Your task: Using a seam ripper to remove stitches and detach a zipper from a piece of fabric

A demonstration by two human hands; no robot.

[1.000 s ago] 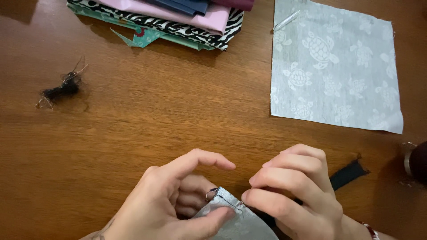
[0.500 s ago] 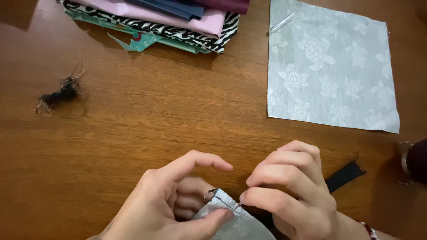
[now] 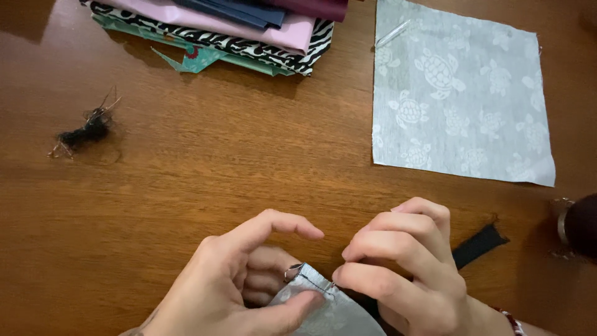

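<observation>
Low in the head view, my left hand (image 3: 239, 283) grips the corner of a folded pale grey fabric piece (image 3: 320, 308) between thumb and fingers, index finger arched above it. My right hand (image 3: 404, 274) pinches something thin, seemingly a needle, at the top edge of that fabric, where a line of dark stitches shows. A black strip (image 3: 479, 244) pokes out from behind my right hand onto the wooden table (image 3: 205, 180). The lower part of the fabric runs out of the frame.
A grey square of turtle-print cloth (image 3: 460, 99) lies flat at the upper right. A stack of folded fabrics (image 3: 236, 28) sits at the top centre. A tangle of dark thread (image 3: 84, 132) rests at the left. A dark round object (image 3: 578, 225) is at the right edge.
Both hands stay at the fabric edge; my right hand's fingers have shifted very slightly. The view has drifted a little.
</observation>
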